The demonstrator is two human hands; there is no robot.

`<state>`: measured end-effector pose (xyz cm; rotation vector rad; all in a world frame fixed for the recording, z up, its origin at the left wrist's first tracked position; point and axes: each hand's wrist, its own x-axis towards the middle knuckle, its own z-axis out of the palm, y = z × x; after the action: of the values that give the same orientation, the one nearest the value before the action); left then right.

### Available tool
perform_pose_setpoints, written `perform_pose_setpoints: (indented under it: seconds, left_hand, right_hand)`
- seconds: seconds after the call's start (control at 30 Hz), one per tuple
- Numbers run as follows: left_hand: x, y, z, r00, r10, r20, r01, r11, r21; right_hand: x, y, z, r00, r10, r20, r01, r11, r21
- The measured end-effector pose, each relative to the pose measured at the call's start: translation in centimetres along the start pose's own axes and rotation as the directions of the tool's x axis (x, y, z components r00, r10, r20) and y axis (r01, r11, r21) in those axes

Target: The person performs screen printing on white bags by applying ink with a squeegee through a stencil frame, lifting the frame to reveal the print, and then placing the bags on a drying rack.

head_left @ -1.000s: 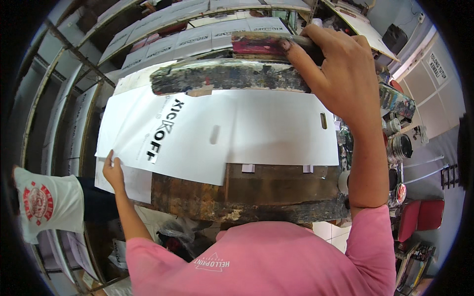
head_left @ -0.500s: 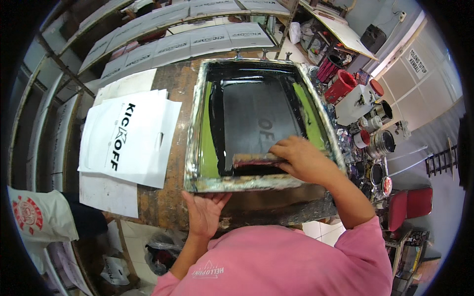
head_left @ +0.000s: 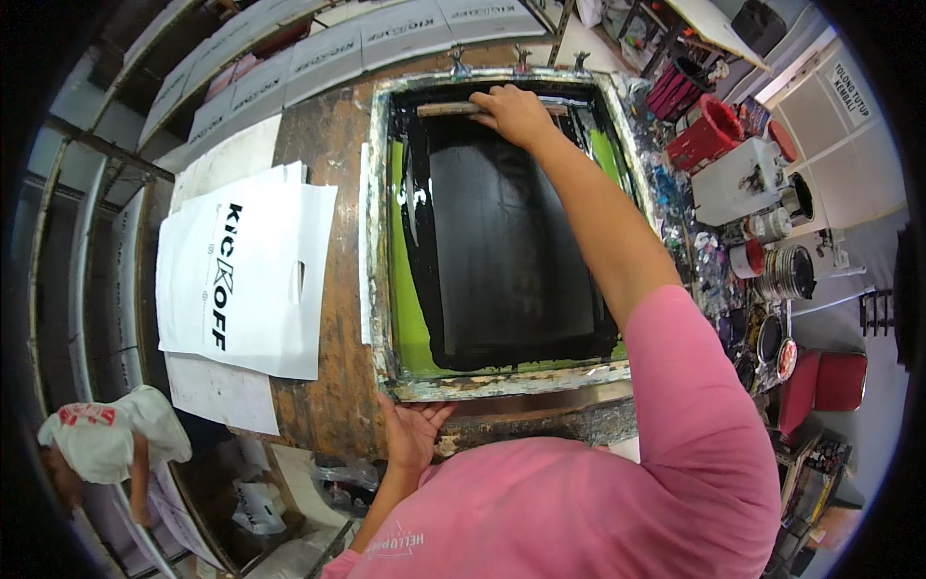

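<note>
My right hand is closed round a wooden-handled squeegee at the far end of a printing screen. Black ink coats most of the mesh, with green strips along its sides, and faint letters show through it. The screen's paint-crusted frame lies on a stained wooden table. Below the near left corner of that frame, my left hand is palm up, fingers apart, touching the near edge from beneath. The edge hides part of the fingertips. A white sheet edge pokes out left of the frame.
Printed white bags lie stacked at left; more rest on racks behind. Metal clamps line the screen's far edge. Ink pots, a red bucket and a white jug crowd the right. Another person is at lower left.
My right hand has moved the squeegee from the near end of the screen to the far end. My left hand stays at the near edge. The other person has bent lower, and the view has shifted.
</note>
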<state>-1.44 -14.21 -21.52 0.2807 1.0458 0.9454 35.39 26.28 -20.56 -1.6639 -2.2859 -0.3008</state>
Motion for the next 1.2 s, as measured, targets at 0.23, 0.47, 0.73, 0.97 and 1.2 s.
perform_pose_setpoints:
  seconds: [0.23, 0.47, 0.73, 0.97, 1.2]
  left_hand:
    - [0.1, 0.1, -0.1, 1.0, 0.009, 0.0, -0.009, 1.0, -0.02]
    - [0.0, 0.2, 0.2, 0.998, 0.044, 0.043, -0.042, 0.998, -0.038]
    - [0.5, -0.5, -0.3, 0.99, 0.1, 0.104, -0.096, 0.994, -0.045]
    - [-1.2, 0.2, 1.5, 0.974, 0.201, 0.109, -0.198, 0.98, -0.036]
    - [-2.5, 5.1, 2.6, 0.69, 0.471, 0.549, -0.342, 0.881, -0.327]
  right_hand:
    - [-8.5, -6.3, -3.1, 1.0, -0.009, 0.0, 0.009, 0.999, 0.031]
    - [-22.4, -14.9, -10.8, 0.999, -0.024, 0.034, 0.018, 0.984, 0.179]
    - [-28.5, -19.8, -17.0, 0.958, 0.038, 0.285, -0.101, 0.973, 0.21]
    - [-28.9, -20.6, -20.1, 0.972, 0.017, 0.236, -0.064, 0.979, 0.192]
    - [-25.4, -21.8, -26.7, 0.968, 0.1, -0.231, -0.093, 0.995, 0.044]
